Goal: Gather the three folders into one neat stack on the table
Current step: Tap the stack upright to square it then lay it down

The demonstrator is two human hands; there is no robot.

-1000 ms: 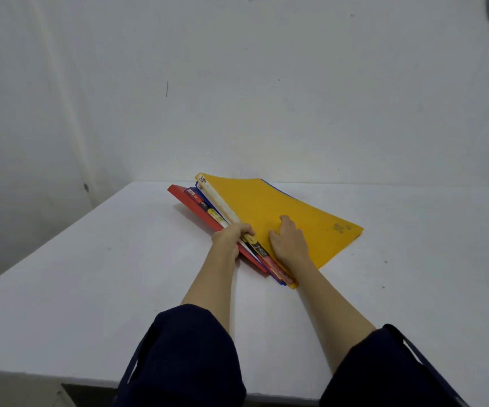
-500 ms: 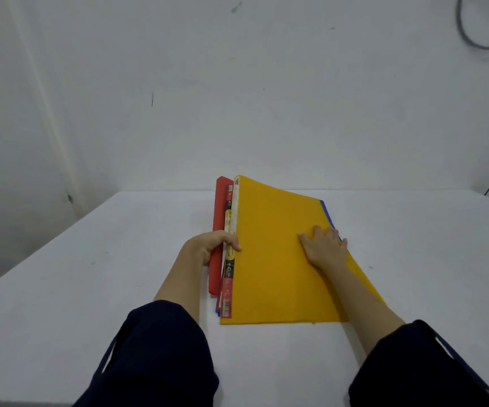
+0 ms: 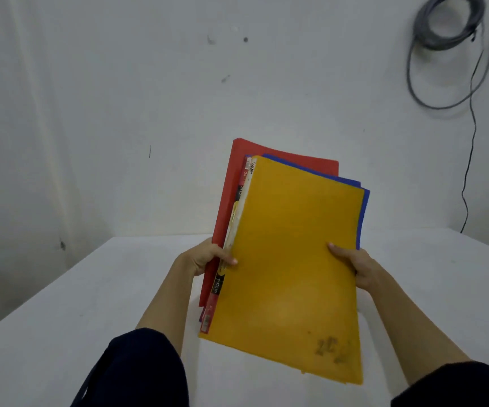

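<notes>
From the head view I see both hands closed on the three folders, lifted tilted above the white surface (image 3: 61, 304). My left hand (image 3: 205, 255) pinches the spine side, my right hand (image 3: 352, 264) the opposite edge. The yellow folder (image 3: 290, 259) faces me, the blue folder (image 3: 362, 207) behind it, the red folder (image 3: 231, 183) rearmost, edges uneven.

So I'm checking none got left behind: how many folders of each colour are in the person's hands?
Yellow folder: 1
Blue folder: 1
Red folder: 1
Total: 3 folders, all held up together between the left hand and the right hand.
</notes>
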